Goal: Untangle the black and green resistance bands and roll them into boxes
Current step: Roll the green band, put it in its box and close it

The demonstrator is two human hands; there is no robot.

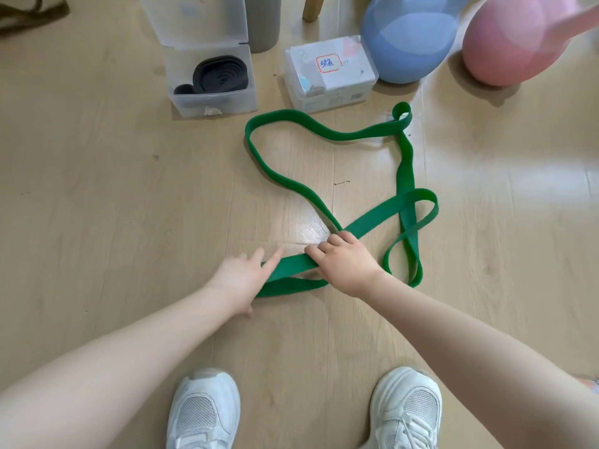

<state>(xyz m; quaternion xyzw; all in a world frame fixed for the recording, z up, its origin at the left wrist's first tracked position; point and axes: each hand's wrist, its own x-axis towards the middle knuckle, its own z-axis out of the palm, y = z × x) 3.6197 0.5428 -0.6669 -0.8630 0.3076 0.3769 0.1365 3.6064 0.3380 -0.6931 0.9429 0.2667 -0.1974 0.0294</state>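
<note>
Left hand [238,277] flat, fingers straight, pinning the near end of the green band [327,131] on the floor. Right hand [343,260] fingers curled, gripping the band beside it. Far loops cross and twist, so rolling now likely traps a kink. Black band [220,74] already coiled in open box [210,98]; closed box [330,72] unopened.

At the far right of the pale wooden floor [113,196] you have a blue ball [408,40] beside a pink ball [512,43], a grey cylinder [262,21] and a wooden leg [312,6] further left, and your white shoes [204,409] nearest.
</note>
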